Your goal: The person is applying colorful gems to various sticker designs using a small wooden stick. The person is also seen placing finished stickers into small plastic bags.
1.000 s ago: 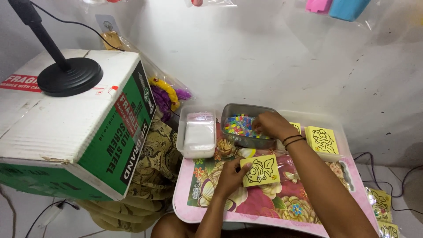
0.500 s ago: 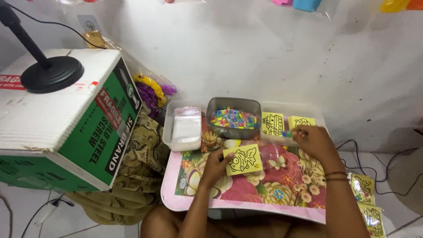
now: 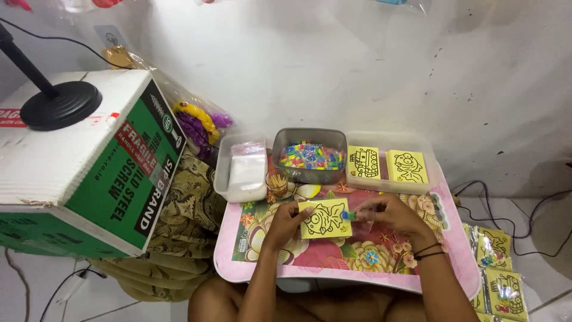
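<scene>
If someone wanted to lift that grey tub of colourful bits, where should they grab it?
Probably by the two short end walls of the grey tub, coming from above with both hands. It sits upright and open-topped, so level lifting keeps the colourful bits in; its sides are hemmed by the white container and clear tray.

Scene being lit evenly by soft, bright overhead light. White wall (image 3: 357, 71) being washed pale, slight glare. Faint shadows being cast under cardboard box (image 3: 89, 173) and small table (image 3: 238, 268). Edges being bent by wide lens. Focus being kept sharp at centre; slight blur showing on hands.
</scene>
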